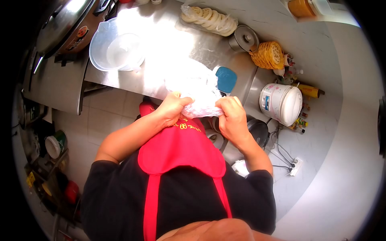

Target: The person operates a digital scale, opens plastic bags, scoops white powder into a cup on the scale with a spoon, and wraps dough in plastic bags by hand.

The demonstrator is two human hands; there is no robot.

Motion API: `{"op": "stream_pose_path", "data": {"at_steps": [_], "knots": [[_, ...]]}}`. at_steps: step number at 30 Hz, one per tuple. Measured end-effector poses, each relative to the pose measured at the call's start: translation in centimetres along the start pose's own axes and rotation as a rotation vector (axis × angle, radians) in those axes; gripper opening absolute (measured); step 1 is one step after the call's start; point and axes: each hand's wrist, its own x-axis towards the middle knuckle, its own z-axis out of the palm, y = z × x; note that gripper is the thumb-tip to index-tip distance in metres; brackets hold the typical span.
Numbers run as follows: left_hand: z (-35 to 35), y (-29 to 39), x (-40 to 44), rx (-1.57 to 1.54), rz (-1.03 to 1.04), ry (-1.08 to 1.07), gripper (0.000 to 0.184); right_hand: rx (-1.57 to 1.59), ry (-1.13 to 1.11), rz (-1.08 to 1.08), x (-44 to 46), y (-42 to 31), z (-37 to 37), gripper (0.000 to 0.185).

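Observation:
A clear, crinkled plastic bag (195,84) is stretched between my two hands at the front edge of the steel counter (161,48). Bright glare washes out its far side, so I cannot make out what is inside. My left hand (175,107) pinches the bag's near left edge, thumb pointing inward. On the opposite side, my right hand (232,110) is closed around the near right corner. Just beyond the bag lies a small kitchen scale with a blue top (226,79), partly covered by the plastic.
A translucent plastic pitcher (98,50) stands on the counter's left, near a large cooker (66,32). Bagged flat round pieces (211,20) lie at the back beside a lidded metal pot (245,38). A white rice cooker (280,103) and a cabled power strip (296,166) are to the right.

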Motion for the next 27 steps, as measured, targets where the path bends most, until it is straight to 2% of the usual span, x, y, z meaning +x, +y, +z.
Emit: {"op": "stream_pose_path", "data": {"at_steps": [4, 7, 9, 12, 17, 19, 20, 21, 23, 25, 27], "knots": [[0.1, 0.0, 0.4, 0.002, -0.007, 0.043, 0.022, 0.038, 0.053, -0.035, 1.0, 0.3, 0.2, 0.028], [-1.2, 0.6, 0.8, 0.03, -0.027, 0.058, 0.023, 0.085, 0.023, -0.072, 1.7, 0.6, 0.1, 0.03], [-2.4, 0.7, 1.1, 0.091, -0.055, 0.146, 0.022, 0.066, -0.041, -0.126, 2.3, 0.5, -0.3, 0.031], [-3.3, 0.7, 1.3, 0.138, -0.016, 0.183, 0.022, 0.086, -0.058, -0.146, 2.8, 0.7, -0.3, 0.03], [-4.0, 1.2, 2.4, 0.241, -0.003, 0.189, 0.029, 0.066, -0.115, -0.1, 3.5, 1.3, -0.3, 0.028], [-4.5, 1.9, 2.4, 0.283, 0.036, 0.334, 0.034, 0.085, -0.145, -0.099, 3.7, 1.7, -0.2, 0.028], [-5.5, 1.7, 3.0, 0.303, 0.137, 0.428, 0.039, 0.107, -0.173, -0.104, 3.8, 1.8, -0.2, 0.027], [-6.2, 1.4, 4.0, 0.304, 0.138, 0.429, 0.039, 0.128, -0.2, -0.108, 4.0, 1.9, -0.3, 0.027], [-7.3, 1.4, 6.2, 0.821, 0.844, 0.742, 0.037, 0.115, -0.212, -0.115, 4.6, 2.0, -0.5, 0.027], [-5.6, 3.9, 7.2, 1.313, 1.082, 0.594, 0.036, 0.107, -0.233, -0.123, 4.8, 1.9, -0.4, 0.027], [-4.4, 5.3, 10.1, 1.831, 1.179, 0.492, 0.047, 0.105, -0.248, -0.141, 5.0, 1.9, -0.3, 0.026]]}}
